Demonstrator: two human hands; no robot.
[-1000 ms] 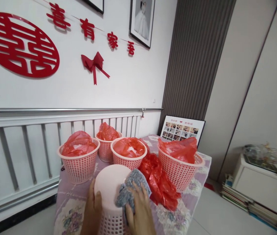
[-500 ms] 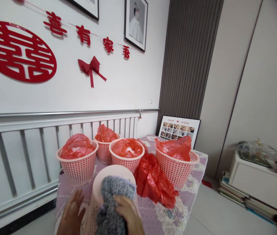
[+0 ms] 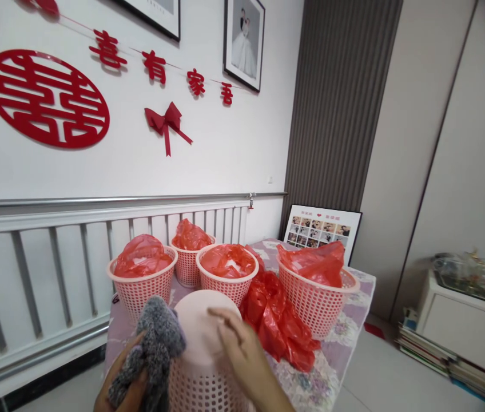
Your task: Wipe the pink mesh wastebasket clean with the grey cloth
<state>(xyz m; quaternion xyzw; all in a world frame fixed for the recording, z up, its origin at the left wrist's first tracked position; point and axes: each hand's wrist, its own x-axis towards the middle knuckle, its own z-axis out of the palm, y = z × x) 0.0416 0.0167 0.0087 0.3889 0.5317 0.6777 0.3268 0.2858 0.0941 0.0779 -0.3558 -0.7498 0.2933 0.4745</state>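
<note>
A pink plastic basket stands upside down at the table's near side, its solid base facing up. Bunched in my left hand is a fluffy grey cloth, held just left of that base. My right hand is over the base's right side with fingers stretched out and nothing in them; whether it touches the plastic I cannot tell. Behind stand several upright pink baskets lined with red plastic bags. A heap of red plastic bags lies right of the overturned basket.
A floral cloth covers the table. White radiator bars run along the wall at the left and back. A framed photo board leans behind the table. To the right, a low white cabinet has books stacked by it.
The grey cloth has gone from my right hand on the basket's base to my left hand at the left. My right hand has let go and opened. The view has shifted slightly left.
</note>
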